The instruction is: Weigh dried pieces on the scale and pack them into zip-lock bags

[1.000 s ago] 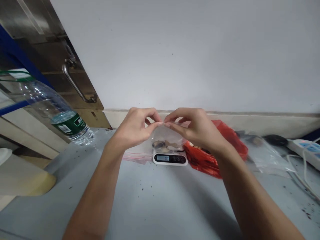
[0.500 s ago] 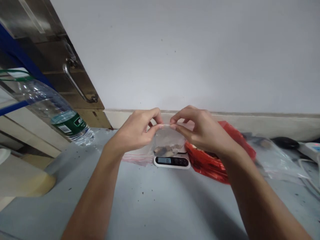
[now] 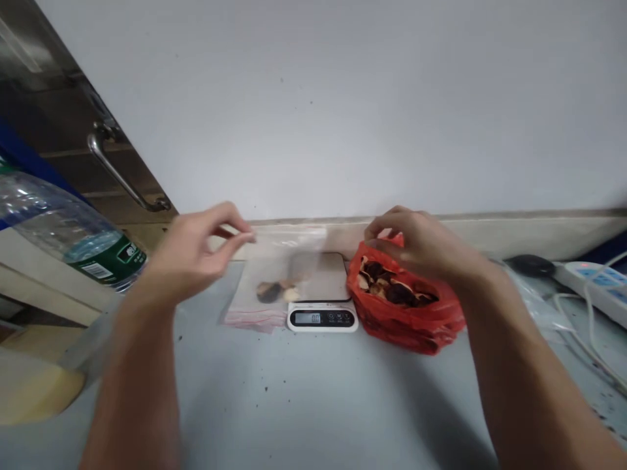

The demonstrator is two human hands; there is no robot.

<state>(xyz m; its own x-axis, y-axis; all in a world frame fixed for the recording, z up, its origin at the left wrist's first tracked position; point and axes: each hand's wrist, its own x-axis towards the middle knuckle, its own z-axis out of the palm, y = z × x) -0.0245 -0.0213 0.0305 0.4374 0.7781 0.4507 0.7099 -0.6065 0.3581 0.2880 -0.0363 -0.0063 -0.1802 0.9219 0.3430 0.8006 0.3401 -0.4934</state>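
My left hand (image 3: 208, 245) is closed, pinching the top corner of a clear zip-lock bag (image 3: 284, 251) between thumb and forefinger. Dried mushroom pieces (image 3: 279, 290) lie at the bottom of that bag, which hangs over the left part of a small digital scale (image 3: 323, 318). Its display seems to read 0.0. To the right, my right hand (image 3: 411, 241) hovers by the rim of an open red plastic bag (image 3: 406, 326) with dark dried mushroom slices (image 3: 389, 284) inside. The right thumb and forefinger are drawn together, with nothing visible between them.
Under the scale's left side lies a stack of zip-lock bags (image 3: 252, 318). A water bottle (image 3: 108, 258) and a pale container (image 3: 44, 388) stand left. Another clear bag (image 3: 536, 307), a white power strip (image 3: 597, 284) and cables are at right; a wall rises behind.
My right hand has left the zip-lock bag and moved right, over the red bag. The left hand keeps its corner and has shifted left with it. The view has turned slightly right.
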